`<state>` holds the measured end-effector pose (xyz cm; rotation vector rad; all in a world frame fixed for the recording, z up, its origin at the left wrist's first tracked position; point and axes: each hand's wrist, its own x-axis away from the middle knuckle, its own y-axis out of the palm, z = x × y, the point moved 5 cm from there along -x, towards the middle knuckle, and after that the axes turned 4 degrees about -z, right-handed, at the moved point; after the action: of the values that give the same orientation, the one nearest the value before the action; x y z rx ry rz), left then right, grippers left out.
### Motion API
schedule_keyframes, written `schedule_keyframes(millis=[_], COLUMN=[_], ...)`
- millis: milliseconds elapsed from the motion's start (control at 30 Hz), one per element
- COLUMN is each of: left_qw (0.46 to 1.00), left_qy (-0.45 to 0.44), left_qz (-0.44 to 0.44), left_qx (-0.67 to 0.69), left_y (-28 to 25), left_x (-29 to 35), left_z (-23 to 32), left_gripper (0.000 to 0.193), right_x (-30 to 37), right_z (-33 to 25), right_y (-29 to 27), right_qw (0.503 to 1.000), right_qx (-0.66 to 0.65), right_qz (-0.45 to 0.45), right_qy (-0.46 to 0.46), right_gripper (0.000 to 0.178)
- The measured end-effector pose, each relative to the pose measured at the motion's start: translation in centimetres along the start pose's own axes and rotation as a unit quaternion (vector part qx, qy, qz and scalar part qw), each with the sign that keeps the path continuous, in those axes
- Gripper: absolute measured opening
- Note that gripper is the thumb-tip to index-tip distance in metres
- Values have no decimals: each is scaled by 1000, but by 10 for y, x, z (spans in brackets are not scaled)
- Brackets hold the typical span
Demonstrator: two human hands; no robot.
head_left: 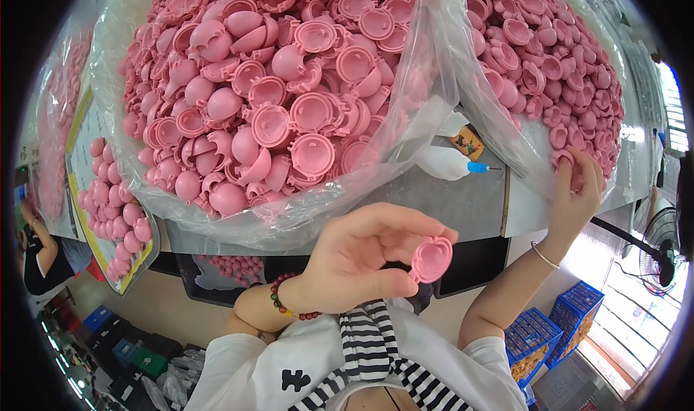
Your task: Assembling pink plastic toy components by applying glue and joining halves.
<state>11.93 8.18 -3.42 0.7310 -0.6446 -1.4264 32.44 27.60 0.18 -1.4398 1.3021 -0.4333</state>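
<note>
Between the thumb and fingertips of my left hand point(350, 259) is a small pink round half-shell point(432, 260), its hollow side showing. That hand is over the table's front edge, with a bead bracelet on its wrist. Out to the right, my right hand point(578, 187) curls its fingers round another pink piece point(561, 158) at the near edge of a heap of pink half-shells point(538, 57) in clear plastic. A larger heap of pink half-shells point(271, 125) lies in a plastic bag ahead of me.
A white squeeze bottle point(442, 162) with a blue needle tip lies between the bags. At left, a yellow-edged tray point(130, 281) bears pink balls point(112, 201). More pink pieces point(235, 268) show below the table edge. Blue crates point(531, 339) and a fan point(658, 248) stand right; another person's arm point(43, 245) shows far left.
</note>
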Motion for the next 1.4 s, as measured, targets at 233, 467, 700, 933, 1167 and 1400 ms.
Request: schedule_keyframes(millis=[233,467,700,933,1167,1400], left_qw=[996,984,999,991,964,959], left_qy=[-12,-125,-29,54,67,52], left_qz=[44,31,25,7,-26,-16], left_qx=[-80,126,32,-126,-256,-278], left_y=[-1,0,0,-3,-2,-1], left_x=[2,2,-1,3,1,-3], left_z=[11,-2,4,5,7,6], left_gripper=[52,51,50,46,38,46], right_x=[25,58,57,62,68,76], right_z=[-65,-106,-103,-104,-134,-123], right_y=[1,23,17,7,7,12], right_qw=[964,963,976,902,873,874], right_qx=[-227,-158,-105,-380,-434,-421], right_qz=[72,-88,-123,-201,-148,-150], right_qy=[-114,-202,-149,-35,-165,-191], right_gripper=[10,26,41,36,32,36])
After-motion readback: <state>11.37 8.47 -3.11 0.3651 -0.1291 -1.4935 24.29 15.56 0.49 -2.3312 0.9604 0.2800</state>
